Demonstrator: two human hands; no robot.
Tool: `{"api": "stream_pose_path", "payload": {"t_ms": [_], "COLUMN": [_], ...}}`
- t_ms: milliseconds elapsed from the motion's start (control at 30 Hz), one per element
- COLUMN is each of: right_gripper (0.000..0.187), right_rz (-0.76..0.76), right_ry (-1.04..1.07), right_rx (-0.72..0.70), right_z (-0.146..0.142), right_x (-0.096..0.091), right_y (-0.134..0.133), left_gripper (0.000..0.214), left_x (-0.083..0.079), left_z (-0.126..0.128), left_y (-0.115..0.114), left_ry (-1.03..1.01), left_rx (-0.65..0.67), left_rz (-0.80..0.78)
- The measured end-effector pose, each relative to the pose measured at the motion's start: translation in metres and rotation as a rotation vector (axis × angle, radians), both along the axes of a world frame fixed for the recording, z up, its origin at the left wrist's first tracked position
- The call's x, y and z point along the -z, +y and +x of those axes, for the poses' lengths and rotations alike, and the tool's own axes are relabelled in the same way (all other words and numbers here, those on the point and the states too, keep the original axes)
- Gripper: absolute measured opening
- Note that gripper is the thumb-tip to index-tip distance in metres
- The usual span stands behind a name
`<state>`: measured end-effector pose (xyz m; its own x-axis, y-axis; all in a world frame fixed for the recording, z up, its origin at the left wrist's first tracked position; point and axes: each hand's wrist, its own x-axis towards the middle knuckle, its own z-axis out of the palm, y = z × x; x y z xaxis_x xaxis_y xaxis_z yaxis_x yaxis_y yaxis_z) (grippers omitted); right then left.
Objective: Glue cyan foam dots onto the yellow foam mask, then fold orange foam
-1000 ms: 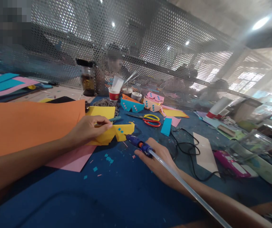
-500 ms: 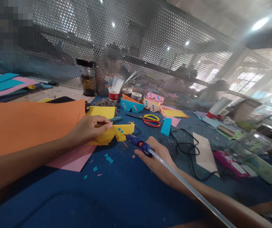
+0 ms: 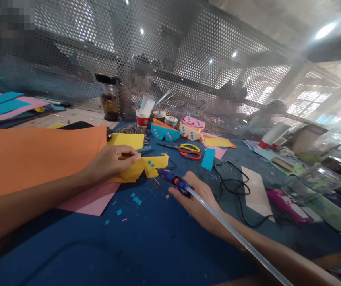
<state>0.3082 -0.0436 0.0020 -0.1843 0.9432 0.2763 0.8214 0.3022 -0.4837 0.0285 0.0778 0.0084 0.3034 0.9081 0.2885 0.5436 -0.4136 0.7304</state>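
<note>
My left hand (image 3: 115,159) pinches the top edge of yellow paper glasses (image 3: 157,161), which bear small blue squares. My right hand (image 3: 202,200) is wrapped round a blue hot glue gun (image 3: 167,176). Its nozzle is at the lower edge of the yellow glasses, by the blue squares; whether it touches the paper I cannot tell. A long clear glue stick (image 3: 233,231) runs out of the gun's back along my right forearm. Blue paper bits (image 3: 136,200) lie scattered on the blue table (image 3: 146,246) below the glasses.
Orange card (image 3: 39,159) and pink paper (image 3: 94,202) lie at the left. Behind stand blue paper glasses (image 3: 165,132), scissors (image 3: 190,150), a red-and-white cup (image 3: 142,118) and a jar (image 3: 110,99). A black cable (image 3: 242,206) and magenta device (image 3: 289,206) are right. A perforated screen (image 3: 188,59) closes the back.
My hands, the yellow glasses and the glue gun stay practically still. Behind the screen, people's blurred shapes have shifted slightly.
</note>
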Motion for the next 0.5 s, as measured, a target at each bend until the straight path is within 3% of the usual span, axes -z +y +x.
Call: {"api": "stream_pose_path", "payload": {"t_ms": [500], "right_gripper": [0.028], "right_rz": [-0.016], "right_ry": [-0.028], "right_rx": [0.015], "right_z": [-0.0019], "right_x": [-0.0016], "right_y": [-0.0004], "left_gripper": [0.035], "left_x": [0.0014], "left_z": [-0.0006], "left_y": [0.001], "left_ry": [-0.018], "left_rx": [0.015], "left_rz": [0.014]}}
